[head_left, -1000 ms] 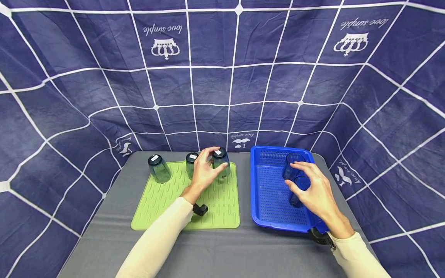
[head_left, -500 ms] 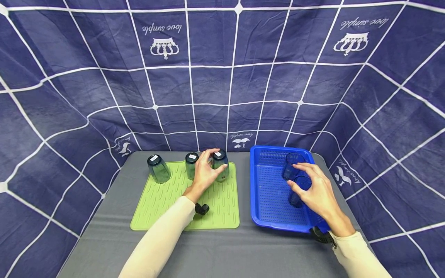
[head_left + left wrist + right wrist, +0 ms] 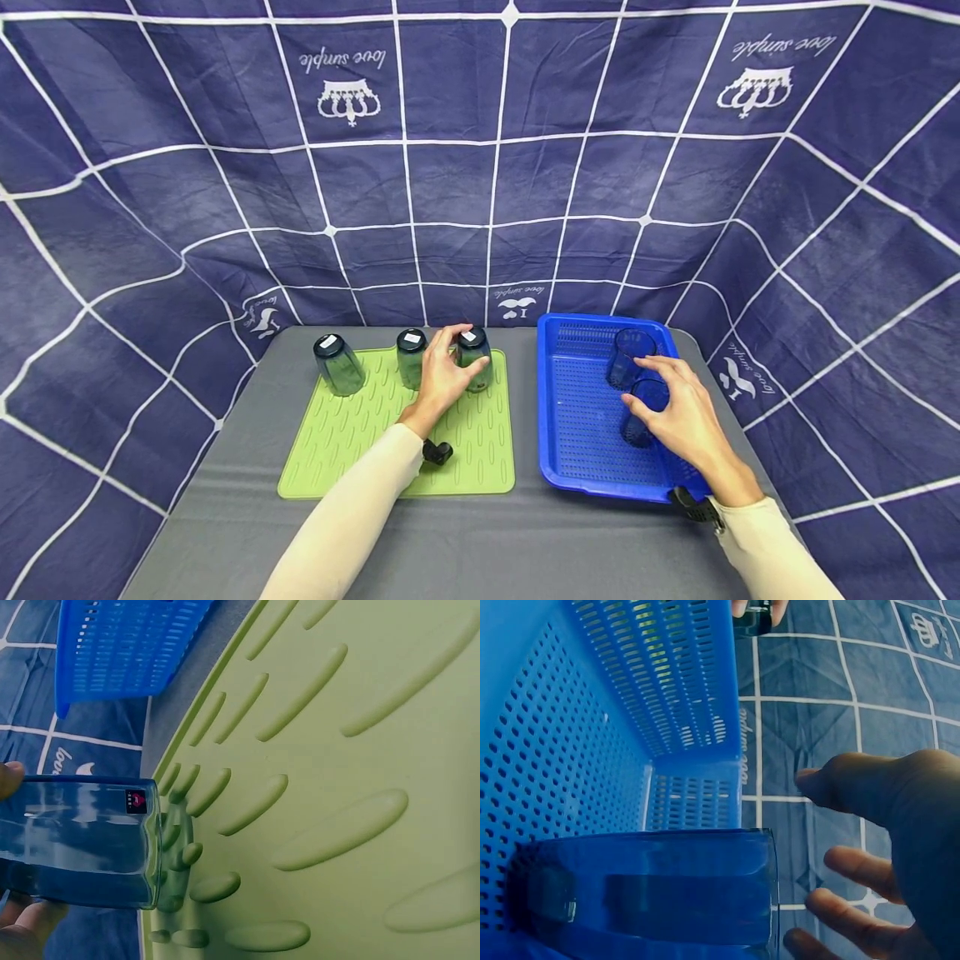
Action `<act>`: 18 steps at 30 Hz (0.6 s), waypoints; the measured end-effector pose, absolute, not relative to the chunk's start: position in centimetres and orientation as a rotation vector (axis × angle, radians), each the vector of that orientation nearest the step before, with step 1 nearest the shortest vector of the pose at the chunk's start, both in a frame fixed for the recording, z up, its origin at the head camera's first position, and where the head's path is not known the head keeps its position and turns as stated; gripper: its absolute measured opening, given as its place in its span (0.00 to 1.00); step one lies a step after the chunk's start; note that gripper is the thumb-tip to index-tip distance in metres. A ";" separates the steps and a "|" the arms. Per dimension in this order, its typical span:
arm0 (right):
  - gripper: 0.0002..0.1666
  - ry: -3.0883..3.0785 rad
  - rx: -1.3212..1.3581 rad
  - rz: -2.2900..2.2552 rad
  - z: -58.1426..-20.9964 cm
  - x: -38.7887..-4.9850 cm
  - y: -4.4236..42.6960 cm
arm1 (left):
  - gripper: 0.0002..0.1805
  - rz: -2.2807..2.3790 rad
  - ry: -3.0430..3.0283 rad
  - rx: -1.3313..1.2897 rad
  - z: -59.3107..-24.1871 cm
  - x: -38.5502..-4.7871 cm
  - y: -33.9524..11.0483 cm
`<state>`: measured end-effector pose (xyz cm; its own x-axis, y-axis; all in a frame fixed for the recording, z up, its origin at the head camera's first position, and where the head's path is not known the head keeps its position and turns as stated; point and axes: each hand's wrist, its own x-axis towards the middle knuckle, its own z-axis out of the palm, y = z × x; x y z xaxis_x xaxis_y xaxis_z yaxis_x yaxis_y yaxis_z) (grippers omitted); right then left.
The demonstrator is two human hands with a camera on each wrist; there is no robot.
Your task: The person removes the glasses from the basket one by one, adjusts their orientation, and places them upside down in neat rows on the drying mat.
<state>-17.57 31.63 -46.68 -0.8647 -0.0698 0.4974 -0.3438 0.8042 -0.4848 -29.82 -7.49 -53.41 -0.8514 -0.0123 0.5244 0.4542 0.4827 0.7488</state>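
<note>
My left hand (image 3: 438, 379) grips an upside-down dark-tinted drinking glass (image 3: 75, 840), thumb on one side and fingers on the other, at the back right of the green drying mat (image 3: 382, 454). The glass's rim is down at the mat; whether it fully touches is hard to tell. Over the blue basket (image 3: 547, 408), my right hand (image 3: 686, 417) hovers with thumb and fingers spread and nothing between them. Beneath it stands a blue-looking glass (image 3: 667, 892), mouth up. Another glass (image 3: 630, 346) stands behind that one in the basket.
Two more upside-down glasses stand on the mat: one (image 3: 410, 367) just left of my left hand, another (image 3: 341, 371) near its back left corner. A grey cloth (image 3: 480, 542) covers the table. A blue gridded curtain (image 3: 450, 183) encloses the back and sides.
My left hand has lowered the glass a little toward the mat. The right hand has drawn slightly to the right above the basket, still spread.
</note>
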 end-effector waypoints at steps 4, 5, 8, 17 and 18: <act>0.38 -2.558 0.297 0.791 -46.8 -17.8 31.9 | 0.39 -1.346 -2.263 -0.359 -53.7 -30.0 -7.4; 0.39 -2.568 0.293 0.789 -46.8 -17.8 31.9 | 0.39 -1.346 -2.264 -0.357 -53.7 -30.1 -7.4; 0.40 -2.616 0.270 0.791 -46.7 -17.8 32.0 | 0.39 -1.350 -2.272 -0.350 -53.8 -30.3 -7.3; 0.49 -2.844 0.179 0.773 -46.7 -18.1 32.4 | 0.38 -1.288 -2.296 -0.331 -54.2 -30.7 -6.8; 0.49 -2.853 0.176 0.772 -46.7 -18.1 32.5 | 0.38 -1.286 -2.291 -0.334 -54.2 -30.7 -6.8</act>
